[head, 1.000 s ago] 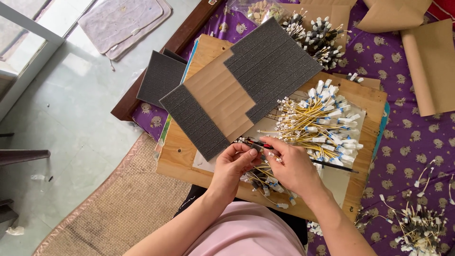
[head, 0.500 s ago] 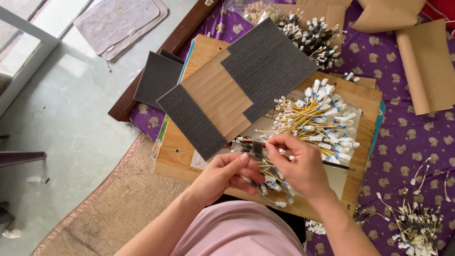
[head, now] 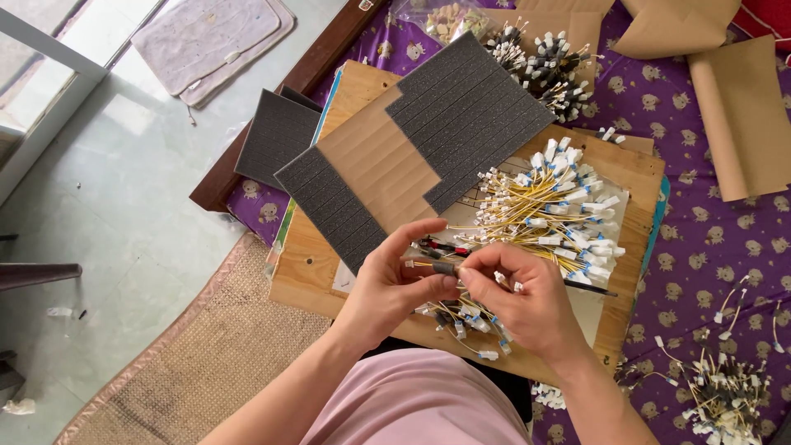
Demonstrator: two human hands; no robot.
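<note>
Hands: left hand point(head: 394, 284), right hand point(head: 519, 290) pinching wire bundle point(head: 443, 268).

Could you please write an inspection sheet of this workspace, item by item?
Surface: wooden board lying on a purple patterned cloth.
Job's things: small wire bundle with a dark wrap, held between both hands; cardboard sheet bearing dark foam strips.
Clutter: brown paper, spare foam pads.
Grippers: left hand and right hand, fingers pinching the bundle.
Cables: pile of yellow wires with white connectors; dark-wrapped bundles; loose wires.
Surroundings: tiled floor, woven mat.
</note>
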